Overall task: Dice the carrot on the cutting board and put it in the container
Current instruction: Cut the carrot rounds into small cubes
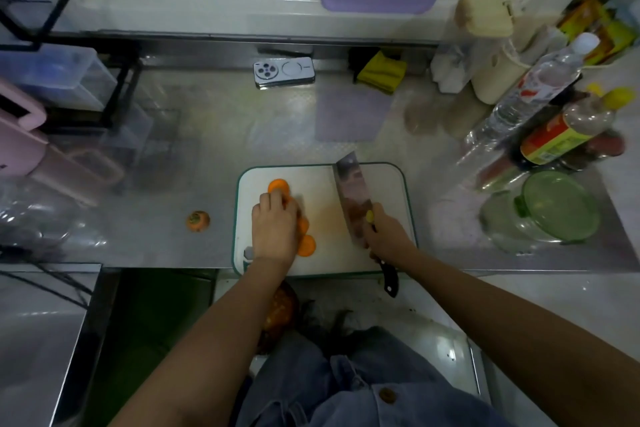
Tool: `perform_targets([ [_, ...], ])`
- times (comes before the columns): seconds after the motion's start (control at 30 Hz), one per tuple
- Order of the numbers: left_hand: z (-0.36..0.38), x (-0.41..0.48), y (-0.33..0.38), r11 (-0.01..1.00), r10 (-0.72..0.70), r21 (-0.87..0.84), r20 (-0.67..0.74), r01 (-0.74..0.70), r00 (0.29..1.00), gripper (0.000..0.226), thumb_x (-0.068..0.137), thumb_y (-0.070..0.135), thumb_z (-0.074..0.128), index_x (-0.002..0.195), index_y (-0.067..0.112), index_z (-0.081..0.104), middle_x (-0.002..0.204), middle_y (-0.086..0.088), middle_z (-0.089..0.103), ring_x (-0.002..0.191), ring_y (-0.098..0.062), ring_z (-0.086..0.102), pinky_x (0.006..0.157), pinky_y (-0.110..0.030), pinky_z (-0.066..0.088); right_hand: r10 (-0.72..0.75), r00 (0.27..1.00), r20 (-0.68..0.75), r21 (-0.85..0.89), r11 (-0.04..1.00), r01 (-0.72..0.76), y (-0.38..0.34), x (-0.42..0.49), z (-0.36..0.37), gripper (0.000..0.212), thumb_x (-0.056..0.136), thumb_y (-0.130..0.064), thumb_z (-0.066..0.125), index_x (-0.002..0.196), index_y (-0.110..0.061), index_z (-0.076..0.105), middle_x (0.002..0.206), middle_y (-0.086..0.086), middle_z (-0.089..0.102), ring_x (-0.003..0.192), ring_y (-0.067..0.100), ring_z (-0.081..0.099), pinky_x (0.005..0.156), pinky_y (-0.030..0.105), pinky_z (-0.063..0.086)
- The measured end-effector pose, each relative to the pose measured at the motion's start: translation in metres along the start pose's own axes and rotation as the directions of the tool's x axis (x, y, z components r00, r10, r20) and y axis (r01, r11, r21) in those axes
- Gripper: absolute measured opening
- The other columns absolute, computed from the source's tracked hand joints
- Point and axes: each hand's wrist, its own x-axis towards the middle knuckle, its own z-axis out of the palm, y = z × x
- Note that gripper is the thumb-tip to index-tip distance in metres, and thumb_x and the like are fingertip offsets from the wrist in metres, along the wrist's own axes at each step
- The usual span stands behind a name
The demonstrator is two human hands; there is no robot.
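Carrot [278, 186], sliced: on board [322, 199], under left hand [275, 225], fingers curled over it. Cleaver [351, 194]: in right hand [388, 236], fingers wrapped round handle. Container [540, 218]: sits on counter [207, 149], right of board.

A home kitchen: steel counter [194, 135], sauce bottles [568, 135], cleaver [353, 194] on cutting board [325, 191].

The left hand [274, 229] hides most of the carrot [279, 186].
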Motion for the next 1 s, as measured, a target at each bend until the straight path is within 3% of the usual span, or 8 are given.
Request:
perform_targets([
  [0.13, 0.001, 0.004, 0.002, 0.949, -0.002, -0.316, 0.021, 0.009, 1.000, 0.010, 0.083, 0.017, 0.065, 0.089, 0.011, 0.060, 0.094, -0.011, 0.060, 0.088, -0.028, 0.053, 0.073, -0.039, 0.043, -0.021, 1.000, 0.020, -0.001, 1.000, 0.021, 0.000, 0.002, -0.006, 0.009, 0.097, -0.011, 0.037, 0.105, -0.014, 0.034, 0.084, 0.018, 0.060, 0.055, 0.028, 0.057, 0.051, 0.040, 0.053],
  [0.3, -0.010, 0.016, 0.033, 0.638, -0.208, -0.721, 0.178, 0.271, 0.962, 0.018, 0.081, 0.020, 0.073, 0.089, 0.010, 0.060, 0.081, 0.001, 0.058, 0.075, -0.013, 0.053, 0.064, -0.024, 0.036, 0.005, 1.000, -0.012, 0.040, 0.999, -0.004, 0.004, 0.001, -0.019, 0.008, 0.097, -0.013, 0.037, 0.105, -0.013, 0.038, 0.082, 0.016, 0.060, 0.058, 0.025, 0.057, 0.053, 0.039, 0.054],
  [0.43, -0.002, 0.027, 0.054, 0.396, -0.250, -0.795, 0.388, 0.460, 0.887, 0.028, 0.082, 0.020, 0.073, 0.105, 0.009, 0.063, 0.099, -0.008, 0.067, 0.093, -0.024, 0.062, 0.084, -0.036, 0.052, 0.012, 0.999, -0.036, 0.070, 0.998, -0.009, 0.013, -0.004, -0.025, 0.009, 0.097, -0.012, 0.040, 0.106, -0.011, 0.039, 0.084, 0.017, 0.060, 0.058, 0.024, 0.056, 0.052, 0.039, 0.054],
  [0.6, 0.003, 0.024, 0.053, 0.463, -0.328, -0.714, 0.412, 0.525, 0.850, 0.024, 0.089, 0.019, 0.063, 0.108, 0.004, 0.064, 0.104, -0.015, 0.067, 0.099, -0.030, 0.060, 0.086, -0.031, 0.047, -0.031, 0.996, -0.078, 0.122, 0.992, 0.041, 0.013, -0.007, -0.021, 0.008, 0.096, -0.011, 0.041, 0.104, -0.012, 0.039, 0.079, 0.016, 0.060, 0.052, 0.021, 0.055, 0.044, 0.031, 0.049],
  [0.73, -0.005, 0.016, 0.046, 0.522, -0.315, -0.691, 0.388, 0.499, 0.866, 0.015, 0.090, 0.016, 0.060, 0.097, 0.003, 0.064, 0.087, -0.011, 0.064, 0.082, -0.025, 0.058, 0.068, -0.021, 0.039, -0.105, 0.994, -0.038, 0.101, 0.989, 0.109, 0.003, -0.005, -0.012, 0.012, 0.095, -0.011, 0.042, 0.106, -0.008, 0.040, 0.076, 0.017, 0.062, 0.050, 0.023, 0.055, 0.043, 0.033, 0.049],
  [0.83, -0.007, 0.012, 0.051, 0.442, -0.246, -0.744, 0.436, 0.501, 0.866, 0.009, 0.088, 0.008, 0.062, 0.079, 0.007, 0.061, 0.072, -0.008, 0.062, 0.057, -0.010, 0.054, 0.045, -0.008, 0.039, -0.148, 0.989, -0.032, -0.008, 0.989, 0.147, 0.001, -0.004, -0.006, 0.016, 0.095, -0.014, 0.044, 0.109, -0.008, 0.041, 0.078, 0.016, 0.061, 0.060, 0.029, 0.059, 0.055, 0.045, 0.054],
  [0.9, -0.003, 0.013, 0.055, 0.418, -0.219, -0.756, 0.454, 0.504, 0.863, 0.016, 0.087, 0.005, 0.065, 0.074, 0.012, 0.058, 0.069, -0.007, 0.063, 0.053, -0.005, 0.056, 0.047, -0.008, 0.045, -0.141, 0.988, -0.066, -0.066, 0.988, 0.136, 0.004, -0.004, -0.007, 0.019, 0.094, -0.015, 0.045, 0.112, -0.010, 0.041, 0.080, 0.015, 0.061, 0.065, 0.031, 0.060, 0.060, 0.050, 0.054],
  [1.0, 0.002, 0.014, 0.063, 0.466, -0.153, -0.756, 0.443, 0.460, 0.883, 0.009, 0.084, 0.009, 0.069, 0.089, 0.012, 0.063, 0.079, -0.008, 0.068, 0.066, -0.015, 0.064, 0.073, -0.033, 0.057, -0.135, 0.982, -0.134, -0.146, 0.983, 0.115, 0.014, -0.006, -0.015, 0.021, 0.095, -0.016, 0.044, 0.114, -0.008, 0.042, 0.079, 0.013, 0.061, 0.066, 0.029, 0.060, 0.061, 0.048, 0.053],
])
